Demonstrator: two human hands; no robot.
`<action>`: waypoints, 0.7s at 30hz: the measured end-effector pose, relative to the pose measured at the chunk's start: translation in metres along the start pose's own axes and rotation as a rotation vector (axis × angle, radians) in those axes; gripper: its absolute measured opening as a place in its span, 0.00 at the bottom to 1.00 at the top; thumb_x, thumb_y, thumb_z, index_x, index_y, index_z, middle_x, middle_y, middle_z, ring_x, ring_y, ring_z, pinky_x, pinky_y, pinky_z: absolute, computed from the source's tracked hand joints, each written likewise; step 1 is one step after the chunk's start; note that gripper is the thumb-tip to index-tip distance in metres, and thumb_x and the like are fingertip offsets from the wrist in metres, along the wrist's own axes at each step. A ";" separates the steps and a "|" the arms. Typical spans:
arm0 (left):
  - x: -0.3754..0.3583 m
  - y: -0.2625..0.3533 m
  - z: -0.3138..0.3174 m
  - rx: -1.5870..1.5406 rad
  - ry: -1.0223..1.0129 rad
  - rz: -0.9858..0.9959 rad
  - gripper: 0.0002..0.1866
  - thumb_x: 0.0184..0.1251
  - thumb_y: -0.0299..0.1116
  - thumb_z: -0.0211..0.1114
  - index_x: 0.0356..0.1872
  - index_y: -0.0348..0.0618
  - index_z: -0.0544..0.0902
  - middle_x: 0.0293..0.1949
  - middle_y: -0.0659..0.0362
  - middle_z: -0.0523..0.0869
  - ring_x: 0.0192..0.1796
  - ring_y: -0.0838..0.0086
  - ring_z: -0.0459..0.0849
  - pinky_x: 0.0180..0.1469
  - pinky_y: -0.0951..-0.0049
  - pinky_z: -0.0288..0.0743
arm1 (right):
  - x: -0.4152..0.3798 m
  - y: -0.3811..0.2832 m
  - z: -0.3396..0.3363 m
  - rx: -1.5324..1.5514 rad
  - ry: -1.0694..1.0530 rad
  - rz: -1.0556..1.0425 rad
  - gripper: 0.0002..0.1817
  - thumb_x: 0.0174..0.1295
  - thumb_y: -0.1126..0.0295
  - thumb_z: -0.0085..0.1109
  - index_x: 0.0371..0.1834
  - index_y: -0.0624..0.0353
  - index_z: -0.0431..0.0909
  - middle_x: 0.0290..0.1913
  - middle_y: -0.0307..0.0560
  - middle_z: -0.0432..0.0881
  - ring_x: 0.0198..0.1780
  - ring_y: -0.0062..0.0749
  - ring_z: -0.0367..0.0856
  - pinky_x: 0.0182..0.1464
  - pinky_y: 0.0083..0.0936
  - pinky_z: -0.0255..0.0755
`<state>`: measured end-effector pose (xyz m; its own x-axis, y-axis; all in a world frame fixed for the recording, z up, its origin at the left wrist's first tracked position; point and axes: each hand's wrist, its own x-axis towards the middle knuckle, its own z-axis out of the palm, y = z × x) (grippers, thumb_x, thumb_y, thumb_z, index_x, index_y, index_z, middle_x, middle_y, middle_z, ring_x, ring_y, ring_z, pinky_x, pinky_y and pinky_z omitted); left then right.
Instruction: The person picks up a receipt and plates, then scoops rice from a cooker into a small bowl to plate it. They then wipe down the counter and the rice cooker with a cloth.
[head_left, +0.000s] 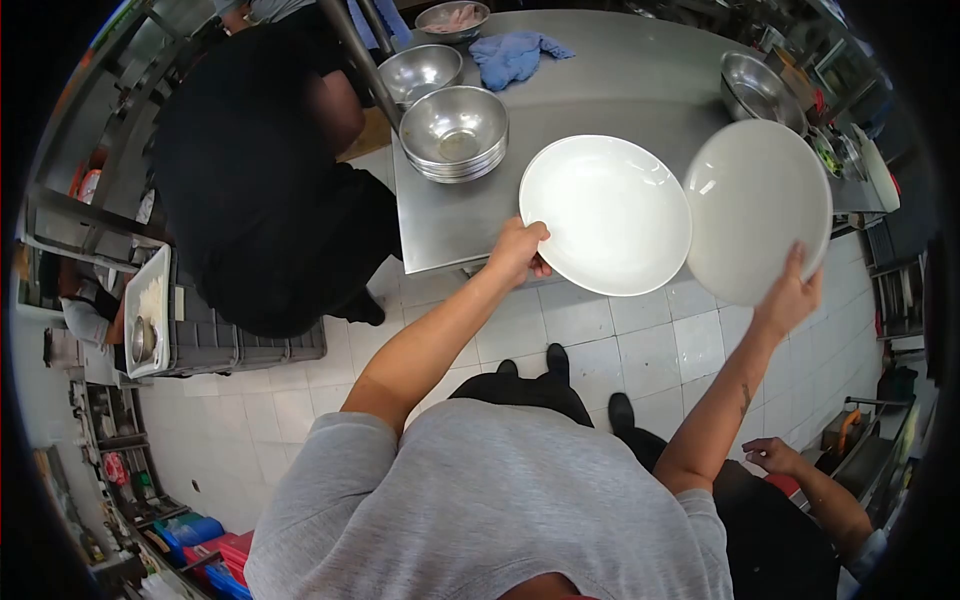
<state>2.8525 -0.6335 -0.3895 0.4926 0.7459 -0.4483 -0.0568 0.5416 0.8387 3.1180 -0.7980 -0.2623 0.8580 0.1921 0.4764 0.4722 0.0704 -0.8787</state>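
Observation:
My left hand (pixel 522 250) grips the near-left rim of a white oval plate (pixel 605 215), thumb on top and fingers curled beneath. A second white plate (pixel 758 210) is in my right hand (pixel 790 292), held at its lower right rim and slightly blurred. The two plates are side by side, their edges meeting or nearly so. Both are bare on top. They are over the front edge of a steel table (pixel 620 80). Left of the plates stands a stack of metal bowls (pixel 455 130) at the table's corner.
Behind the stack are another metal bowl (pixel 420 72), a bowl of pale food (pixel 453 18) and a blue cloth (pixel 515 57). A large steel bowl (pixel 760 90) sits at the right. A person in black (pixel 270 190) bends at the left beside grey crates (pixel 250 345). Another person's hand (pixel 775 455) shows lower right.

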 end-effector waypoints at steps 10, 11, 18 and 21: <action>-0.011 0.001 -0.019 -0.023 -0.087 -0.162 0.21 0.49 0.30 0.57 0.42 0.23 0.71 0.21 0.45 0.80 0.13 0.65 0.77 0.09 0.72 0.63 | -0.059 0.131 -0.192 -0.054 0.086 0.827 0.24 0.61 0.68 0.59 0.55 0.74 0.69 0.43 0.54 0.79 0.39 0.42 0.81 0.40 0.34 0.78; -0.011 0.001 -0.017 -0.039 -0.074 -0.166 0.21 0.49 0.30 0.57 0.43 0.23 0.71 0.21 0.45 0.80 0.13 0.65 0.77 0.10 0.72 0.63 | -0.071 0.151 -0.194 -0.063 0.040 0.879 0.24 0.60 0.68 0.60 0.56 0.74 0.69 0.43 0.55 0.79 0.40 0.42 0.81 0.41 0.35 0.78; -0.020 -0.003 -0.010 -0.054 0.005 -0.128 0.20 0.50 0.26 0.57 0.44 0.21 0.70 0.25 0.44 0.80 0.14 0.63 0.76 0.11 0.69 0.66 | -0.155 0.193 -0.068 0.389 -0.238 1.076 0.23 0.57 0.72 0.61 0.54 0.73 0.70 0.45 0.57 0.80 0.42 0.43 0.82 0.46 0.35 0.77; -0.039 -0.004 -0.003 -0.084 0.068 -0.112 0.21 0.49 0.26 0.58 0.43 0.19 0.69 0.25 0.45 0.79 0.14 0.64 0.76 0.10 0.69 0.65 | -0.173 0.220 -0.017 0.445 -0.369 1.076 0.19 0.59 0.72 0.57 0.52 0.71 0.72 0.45 0.55 0.81 0.43 0.41 0.82 0.45 0.33 0.77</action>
<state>2.8308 -0.6638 -0.3765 0.4401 0.7022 -0.5597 -0.0789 0.6511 0.7548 3.0773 -0.8329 -0.5379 0.6251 0.6199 -0.4742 -0.6163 0.0194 -0.7872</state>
